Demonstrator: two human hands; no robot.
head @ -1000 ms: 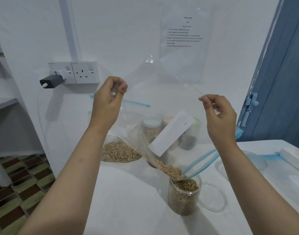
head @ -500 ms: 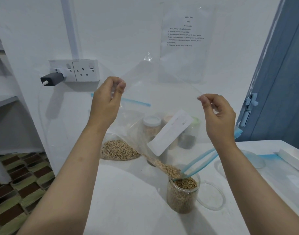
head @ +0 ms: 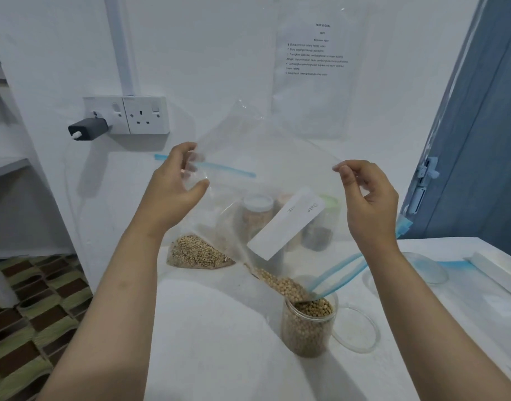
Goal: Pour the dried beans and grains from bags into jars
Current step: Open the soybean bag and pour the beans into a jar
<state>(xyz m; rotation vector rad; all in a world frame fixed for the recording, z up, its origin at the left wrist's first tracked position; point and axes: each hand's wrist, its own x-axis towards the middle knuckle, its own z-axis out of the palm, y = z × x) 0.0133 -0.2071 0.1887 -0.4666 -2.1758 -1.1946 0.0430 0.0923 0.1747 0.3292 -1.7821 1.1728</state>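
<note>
Pouring is nearly complete: the bag (head: 266, 169) hangs inverted, its blue-zip mouth resting in the jar (head: 308, 325) on the table (head: 219, 342). The left hand (head: 170, 192) and right hand (head: 370, 198) each pinch an upper bag corner. The last beans (head: 280, 283) sit at the mouth. Risks:
- Jar is almost full; a sudden release may overflow it.
- Any sideways pull may lift the mouth off the rim and scatter beans.

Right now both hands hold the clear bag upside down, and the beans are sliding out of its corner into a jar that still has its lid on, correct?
Not quite: the head view shows the jar open, its lid lying beside it on the table.
</note>
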